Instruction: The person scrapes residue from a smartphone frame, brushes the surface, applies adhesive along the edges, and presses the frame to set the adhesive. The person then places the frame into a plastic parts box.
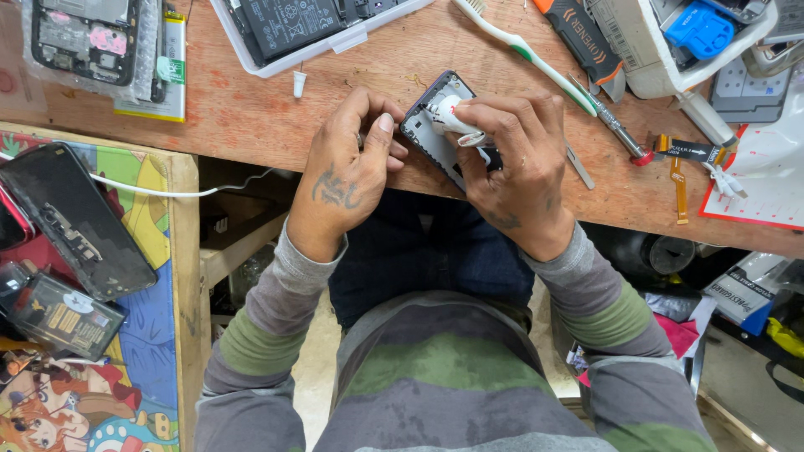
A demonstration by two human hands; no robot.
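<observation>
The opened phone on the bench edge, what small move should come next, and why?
Probably press the small white tube lower along the phone frame. The right hand holds its tip inside the frame, and the left hand steadies the frame's near edge.

Opened dark phone body with purple-edged frame (430, 125), back cover off, grey inner frame exposed. Lying tilted, one corner pointing away, at the near edge of the wooden surface (251, 109), partly overhanging. Small white tube with red marking (452, 117) pressed nozzle-down against its upper inner part, slanted.
</observation>
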